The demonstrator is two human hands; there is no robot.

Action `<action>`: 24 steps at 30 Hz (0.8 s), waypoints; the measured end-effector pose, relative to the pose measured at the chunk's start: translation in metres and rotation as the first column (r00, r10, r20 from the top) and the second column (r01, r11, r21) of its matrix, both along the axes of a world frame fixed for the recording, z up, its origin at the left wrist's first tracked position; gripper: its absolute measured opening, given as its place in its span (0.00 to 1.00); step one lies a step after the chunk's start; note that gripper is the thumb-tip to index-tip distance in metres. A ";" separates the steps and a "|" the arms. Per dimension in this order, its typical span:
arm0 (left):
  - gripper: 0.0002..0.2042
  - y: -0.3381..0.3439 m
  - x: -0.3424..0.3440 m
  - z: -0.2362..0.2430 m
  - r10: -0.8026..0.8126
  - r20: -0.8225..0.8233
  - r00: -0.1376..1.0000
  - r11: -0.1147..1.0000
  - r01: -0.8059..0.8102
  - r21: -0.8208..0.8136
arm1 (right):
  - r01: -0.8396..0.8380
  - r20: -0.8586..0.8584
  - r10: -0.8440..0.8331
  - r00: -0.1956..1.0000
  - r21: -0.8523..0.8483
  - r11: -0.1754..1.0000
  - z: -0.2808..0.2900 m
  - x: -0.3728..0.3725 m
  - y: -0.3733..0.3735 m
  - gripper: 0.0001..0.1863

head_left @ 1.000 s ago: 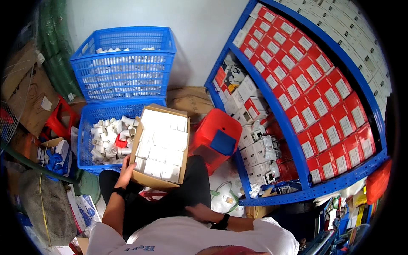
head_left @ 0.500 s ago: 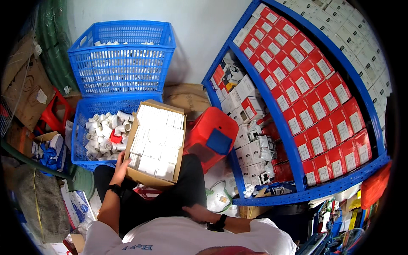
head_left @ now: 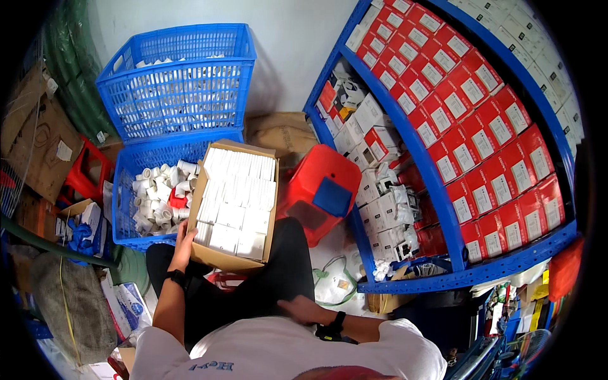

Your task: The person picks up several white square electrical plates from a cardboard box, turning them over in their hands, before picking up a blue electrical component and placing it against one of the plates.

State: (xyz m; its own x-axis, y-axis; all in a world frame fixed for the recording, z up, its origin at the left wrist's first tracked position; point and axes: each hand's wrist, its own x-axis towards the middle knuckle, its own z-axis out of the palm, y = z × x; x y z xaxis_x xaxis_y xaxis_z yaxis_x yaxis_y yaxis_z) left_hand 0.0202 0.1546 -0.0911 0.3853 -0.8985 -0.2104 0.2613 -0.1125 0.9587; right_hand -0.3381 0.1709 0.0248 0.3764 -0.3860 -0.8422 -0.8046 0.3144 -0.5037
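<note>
An uncovered cardboard box [head_left: 218, 258], packed with rows of thin white rectangular pieces [head_left: 234, 206], rests tilted on my lap. My left hand [head_left: 183, 246] grips the box by its lower left side, its fingers against the cardboard. On my right thigh lies my right hand [head_left: 300, 311], near my shirt hem and apart from the box; its fingers show only in part, stretched toward the left, with nothing seen in them. Left of the box, a blue plastic crate [head_left: 130, 237] holds white pipe fittings [head_left: 157, 206] and one red piece [head_left: 178, 199].
Behind stands a second blue crate [head_left: 180, 95] with more white fittings. A red plastic stool [head_left: 304, 190] with a blue patch is right of the box. Blue shelving [head_left: 415, 149] on the right carries red-and-white boxes [head_left: 481, 142]. A grey sack [head_left: 69, 304] lies at left.
The view has shifted slightly, so the shelving and stool appear a little higher and further right. My left hand keeps its hold on the box, and my right hand stays on my lap.
</note>
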 end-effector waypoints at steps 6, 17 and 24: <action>0.20 0.001 0.000 -0.003 0.019 0.013 1.000 1.000 -0.019 -0.005 | -0.003 0.039 0.004 0.999 -0.028 1.000 0.000 -0.001 0.000 0.34; 0.22 0.001 0.000 -0.004 0.017 0.084 0.996 1.000 -0.017 -0.001 | 0.071 0.043 -0.069 0.997 -0.044 0.997 -0.007 -0.006 0.006 0.34; 0.24 0.003 0.000 0.001 0.022 0.076 0.997 0.999 -0.024 0.027 | 0.063 0.051 -0.061 0.997 -0.027 0.998 -0.006 -0.006 0.004 0.34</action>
